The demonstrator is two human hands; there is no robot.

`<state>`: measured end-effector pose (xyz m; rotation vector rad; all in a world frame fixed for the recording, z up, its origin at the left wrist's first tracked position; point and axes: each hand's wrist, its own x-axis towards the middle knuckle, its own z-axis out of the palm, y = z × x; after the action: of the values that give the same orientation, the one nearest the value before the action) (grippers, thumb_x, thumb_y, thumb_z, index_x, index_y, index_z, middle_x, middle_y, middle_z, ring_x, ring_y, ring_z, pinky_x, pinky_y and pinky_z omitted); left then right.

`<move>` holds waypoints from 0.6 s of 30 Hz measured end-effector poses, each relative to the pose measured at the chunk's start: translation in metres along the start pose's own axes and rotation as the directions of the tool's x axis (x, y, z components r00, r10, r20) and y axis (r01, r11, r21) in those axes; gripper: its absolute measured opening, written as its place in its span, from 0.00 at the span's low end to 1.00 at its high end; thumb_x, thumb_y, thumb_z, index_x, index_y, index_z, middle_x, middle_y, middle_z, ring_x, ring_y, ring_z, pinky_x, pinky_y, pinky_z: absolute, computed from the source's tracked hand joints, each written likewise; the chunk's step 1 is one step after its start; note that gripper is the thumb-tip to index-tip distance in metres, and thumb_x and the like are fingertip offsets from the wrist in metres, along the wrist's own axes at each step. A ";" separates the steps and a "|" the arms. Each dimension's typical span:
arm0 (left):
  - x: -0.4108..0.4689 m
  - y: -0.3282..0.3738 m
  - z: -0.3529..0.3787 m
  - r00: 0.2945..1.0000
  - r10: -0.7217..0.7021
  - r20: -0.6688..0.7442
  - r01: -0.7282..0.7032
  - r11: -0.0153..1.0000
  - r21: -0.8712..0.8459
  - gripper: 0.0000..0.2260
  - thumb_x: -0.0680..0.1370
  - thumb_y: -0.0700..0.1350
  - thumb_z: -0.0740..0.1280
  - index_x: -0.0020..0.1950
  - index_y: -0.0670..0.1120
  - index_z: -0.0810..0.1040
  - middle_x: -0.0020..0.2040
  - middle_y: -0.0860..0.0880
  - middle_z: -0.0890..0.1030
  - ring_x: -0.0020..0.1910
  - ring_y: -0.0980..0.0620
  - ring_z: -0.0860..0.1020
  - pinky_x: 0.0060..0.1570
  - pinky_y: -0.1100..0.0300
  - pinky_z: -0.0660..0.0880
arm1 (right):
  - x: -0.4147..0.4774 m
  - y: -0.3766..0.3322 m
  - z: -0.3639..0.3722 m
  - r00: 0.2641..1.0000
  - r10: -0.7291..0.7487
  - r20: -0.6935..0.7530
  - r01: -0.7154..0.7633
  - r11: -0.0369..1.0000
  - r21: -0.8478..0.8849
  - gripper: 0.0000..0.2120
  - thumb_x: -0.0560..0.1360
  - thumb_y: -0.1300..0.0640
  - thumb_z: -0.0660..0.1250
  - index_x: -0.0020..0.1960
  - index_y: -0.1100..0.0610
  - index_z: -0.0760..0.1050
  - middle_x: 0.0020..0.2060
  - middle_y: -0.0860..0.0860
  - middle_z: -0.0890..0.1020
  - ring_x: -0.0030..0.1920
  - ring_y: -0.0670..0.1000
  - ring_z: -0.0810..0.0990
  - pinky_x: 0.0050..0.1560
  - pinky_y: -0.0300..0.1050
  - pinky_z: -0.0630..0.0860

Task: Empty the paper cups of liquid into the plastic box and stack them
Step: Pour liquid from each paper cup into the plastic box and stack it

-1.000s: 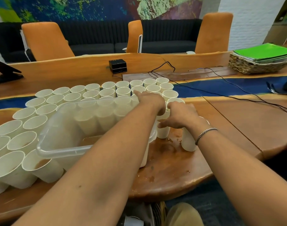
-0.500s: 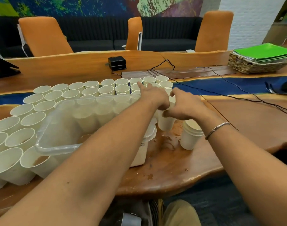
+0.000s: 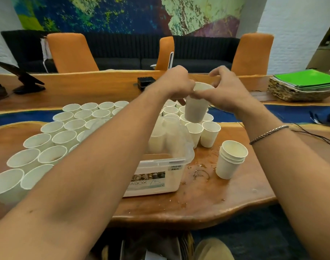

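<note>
We see a person's two bare forearms, uncovered along their whole visible length, ending in a left hand (image 3: 175, 85) and a right hand (image 3: 227, 93). Around the right wrist lies a thin, silver-coloured bracelet (image 3: 269, 134) of braided or chain-like links. At the bottom edge we make out a patch of tan fabric (image 3: 213, 249), likely a trouser leg.

The plastic box's (image 3: 176, 184) label (image 3: 148, 182) partly reads "ABOX 75".

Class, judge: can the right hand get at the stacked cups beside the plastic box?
Probably yes: the stacked cups stand apart, nothing crowding them, though the right hand pinches the raised cup.
</note>
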<state>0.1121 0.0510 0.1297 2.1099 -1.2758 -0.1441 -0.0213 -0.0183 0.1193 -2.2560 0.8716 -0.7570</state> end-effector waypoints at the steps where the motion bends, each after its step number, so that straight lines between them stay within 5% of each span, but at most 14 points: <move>1: -0.003 -0.004 -0.006 1.000 -0.015 -0.016 0.014 1.000 -0.015 0.07 0.83 0.44 0.62 0.54 0.44 0.78 0.46 0.47 0.81 0.37 0.52 0.84 0.35 0.62 0.81 | -0.001 -0.005 0.006 1.000 0.012 -0.006 -0.012 0.998 0.068 0.40 0.69 0.43 0.78 0.73 0.51 0.62 0.65 0.51 0.73 0.61 0.53 0.74 0.51 0.46 0.74; 5: -0.019 -0.022 -0.027 0.994 -0.065 -0.093 0.066 0.998 -0.003 0.09 0.83 0.45 0.63 0.55 0.42 0.80 0.47 0.44 0.82 0.43 0.48 0.84 0.45 0.55 0.83 | -0.011 -0.019 0.038 0.990 0.072 0.125 -0.106 0.952 0.287 0.37 0.67 0.45 0.80 0.68 0.51 0.65 0.59 0.48 0.74 0.59 0.52 0.74 0.51 0.48 0.76; 8: -0.034 -0.041 -0.033 0.987 -0.082 -0.137 0.085 0.996 0.016 0.09 0.83 0.45 0.61 0.53 0.44 0.79 0.45 0.46 0.81 0.42 0.49 0.82 0.41 0.57 0.81 | -0.015 -0.022 0.067 0.974 0.082 0.210 -0.161 0.904 0.397 0.36 0.67 0.51 0.81 0.70 0.50 0.68 0.61 0.50 0.77 0.61 0.55 0.75 0.59 0.57 0.78; 13: -0.061 -0.093 -0.034 0.975 -0.147 -0.169 0.133 0.987 -0.089 0.15 0.85 0.52 0.54 0.48 0.48 0.76 0.48 0.49 0.81 0.47 0.49 0.80 0.47 0.51 0.79 | -0.020 -0.020 0.102 0.963 0.053 0.266 -0.173 0.875 0.453 0.31 0.67 0.52 0.80 0.64 0.46 0.69 0.54 0.46 0.78 0.55 0.51 0.76 0.53 0.52 0.79; 18: -0.076 -0.155 -0.021 0.977 -0.179 -0.113 0.186 0.981 0.061 0.14 0.85 0.47 0.56 0.55 0.46 0.81 0.57 0.47 0.81 0.57 0.45 0.77 0.57 0.49 0.74 | -0.031 -0.015 0.119 0.957 -0.003 0.289 -0.128 0.891 0.435 0.29 0.67 0.54 0.80 0.62 0.46 0.71 0.52 0.44 0.78 0.51 0.45 0.76 0.45 0.43 0.74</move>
<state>0.1973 0.1713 0.0378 2.2632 -1.0377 -0.0637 0.0464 0.0515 0.0418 -1.8501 0.5583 -0.5208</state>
